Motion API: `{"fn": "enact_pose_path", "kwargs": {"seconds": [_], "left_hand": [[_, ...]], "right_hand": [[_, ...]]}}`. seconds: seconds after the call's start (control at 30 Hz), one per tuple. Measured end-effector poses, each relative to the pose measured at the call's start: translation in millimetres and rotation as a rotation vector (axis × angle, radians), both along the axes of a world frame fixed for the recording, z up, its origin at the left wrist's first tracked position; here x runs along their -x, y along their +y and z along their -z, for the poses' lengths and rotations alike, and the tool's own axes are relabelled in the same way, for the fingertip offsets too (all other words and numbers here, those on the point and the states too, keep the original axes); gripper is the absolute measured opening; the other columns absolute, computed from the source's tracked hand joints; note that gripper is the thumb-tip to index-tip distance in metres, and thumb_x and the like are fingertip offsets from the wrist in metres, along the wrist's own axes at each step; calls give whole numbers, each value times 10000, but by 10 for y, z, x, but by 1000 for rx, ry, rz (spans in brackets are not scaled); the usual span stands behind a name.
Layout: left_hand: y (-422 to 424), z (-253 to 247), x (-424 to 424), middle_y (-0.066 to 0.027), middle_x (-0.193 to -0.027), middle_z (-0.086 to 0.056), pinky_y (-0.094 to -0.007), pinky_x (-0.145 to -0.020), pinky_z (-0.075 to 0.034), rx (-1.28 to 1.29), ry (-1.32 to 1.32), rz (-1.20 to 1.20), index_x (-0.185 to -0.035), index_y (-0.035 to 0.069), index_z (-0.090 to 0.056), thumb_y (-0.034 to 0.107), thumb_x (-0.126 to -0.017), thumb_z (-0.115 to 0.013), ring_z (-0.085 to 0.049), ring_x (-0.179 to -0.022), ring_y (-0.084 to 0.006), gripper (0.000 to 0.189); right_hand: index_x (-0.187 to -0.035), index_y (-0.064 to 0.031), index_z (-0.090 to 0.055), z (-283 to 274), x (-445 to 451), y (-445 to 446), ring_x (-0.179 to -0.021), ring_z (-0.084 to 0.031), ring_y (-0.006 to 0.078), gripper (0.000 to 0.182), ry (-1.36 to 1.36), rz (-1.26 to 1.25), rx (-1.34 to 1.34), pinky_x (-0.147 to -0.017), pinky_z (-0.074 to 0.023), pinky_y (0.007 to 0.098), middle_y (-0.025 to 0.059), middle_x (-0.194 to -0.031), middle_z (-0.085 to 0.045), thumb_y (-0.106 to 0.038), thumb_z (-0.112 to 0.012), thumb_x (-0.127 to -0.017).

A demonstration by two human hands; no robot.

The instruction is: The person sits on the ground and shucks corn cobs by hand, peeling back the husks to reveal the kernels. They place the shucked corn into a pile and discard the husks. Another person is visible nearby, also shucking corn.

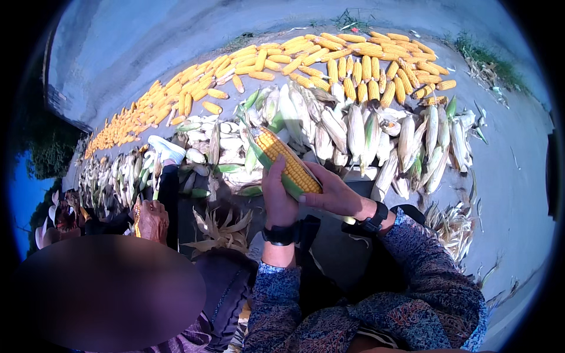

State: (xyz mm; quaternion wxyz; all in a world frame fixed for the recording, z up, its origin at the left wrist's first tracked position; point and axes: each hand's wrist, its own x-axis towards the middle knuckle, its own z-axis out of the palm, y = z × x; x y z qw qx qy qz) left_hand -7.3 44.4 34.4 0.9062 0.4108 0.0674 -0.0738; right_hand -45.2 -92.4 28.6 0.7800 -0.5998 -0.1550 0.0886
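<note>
Between my two hands is an ear of corn [289,165], its yellow kernels bare along the upper face. A green husk leaf [261,152] still runs along its left side. My left hand [280,194] grips the ear from the left, with the thumb lying up along the kernels. On the other side, my right hand [339,192] holds the lower end, its thumb pressed near the base. Unhusked ears [324,119] in pale, dry husks lie in a heap just beyond my hands. My palms and some fingers are hidden behind the ear.
Husked yellow corn [247,59] forms a long band on the concrete ground along a wall. Loose dry husks [223,231] lie near my left forearm, and another husk pile [452,231] is at right. A co-worker's hand [152,220] holds a corn ear at left, near a white shoe [167,150].
</note>
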Motion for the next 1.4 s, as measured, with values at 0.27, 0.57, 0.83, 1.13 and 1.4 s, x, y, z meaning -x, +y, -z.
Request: {"fn": "enact_pose_path", "kwargs": {"seconds": [0.27, 0.57, 0.83, 1.13, 1.4], "left_hand": [[12, -233, 79, -138, -1116, -599, -372, -889, -483, 87, -102, 221, -1221, 25, -504, 640, -934, -321, -594, -1006, -262, 702], [-65, -123, 158, -120, -951, -638, -410, -881, -495, 82, -179, 272, -1062, 39, -573, 724, -887, -334, -609, -967, -296, 746], [-98, -1, 178, -101, -1041, -610, -339, -870, -489, -135, -84, 283, -1141, 36, -533, 613, -933, -412, -593, -996, -205, 626], [-242, 119, 133, -102, -1143, -575, -314, -845, -498, -324, -129, 317, -1296, 11, -443, 474, -955, -497, -589, -1009, -173, 577], [-223, 78, 138, -29, -1024, -607, -249, -744, -480, -525, -191, 180, -1178, 15, -554, 253, -891, -660, -576, -872, -93, 388]], "right_hand": [[-1410, 33, -347, -317, 139, -119, -1194, -446, 129, 609, 129, -109, -251, -1030, -351, 284, 82, -1334, -461, -192, -568, -889], [-1296, 50, -481, -219, 115, -298, -1103, -474, 138, 551, -32, -229, 72, -952, -394, 291, 91, -1182, -521, -354, -542, -926], [-1153, 20, -562, -122, 52, -364, -911, -583, 117, 365, 33, 281, 71, -776, -488, 275, 74, -989, -636, -229, -637, -897], [-1070, -1, -565, -24, -133, -401, -869, -569, 95, 290, 66, 284, 29, -769, -489, 250, 46, -958, -613, -136, -686, -843], [-961, -5, -602, -68, -229, -548, -758, -549, 67, 167, 169, 127, 73, -682, -459, 219, -3, -829, -598, -79, -682, -835]]}}
